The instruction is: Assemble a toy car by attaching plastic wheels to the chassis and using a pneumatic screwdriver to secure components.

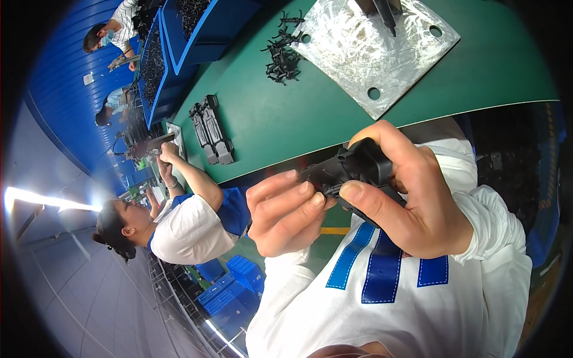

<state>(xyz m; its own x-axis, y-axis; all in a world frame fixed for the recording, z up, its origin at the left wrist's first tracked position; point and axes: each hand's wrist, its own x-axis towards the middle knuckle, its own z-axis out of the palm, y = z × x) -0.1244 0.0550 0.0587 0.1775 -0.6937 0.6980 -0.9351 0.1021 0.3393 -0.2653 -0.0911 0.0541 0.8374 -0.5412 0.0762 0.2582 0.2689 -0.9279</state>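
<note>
A black moulded plastic part (352, 170) is held in front of my chest, just off the near edge of the green table. My right hand (415, 200) wraps round its thicker end, with the thumb on the near side and the index finger over the top. The bunched fingertips of my left hand (286, 215) close on its narrower left end, and they hide part of it. Beyond my hands, two long black moulded parts (212, 129) lie side by side on the table. Farther back is a loose pile of small black plastic pieces (282, 58).
A scratched metal plate (370, 56) with corner holes bears an upright tool with a pointed tip. Blue bins (197, 45) full of small black pieces stand at the table's far left. One co-worker (194, 230) works close by on the left; other people are farther off.
</note>
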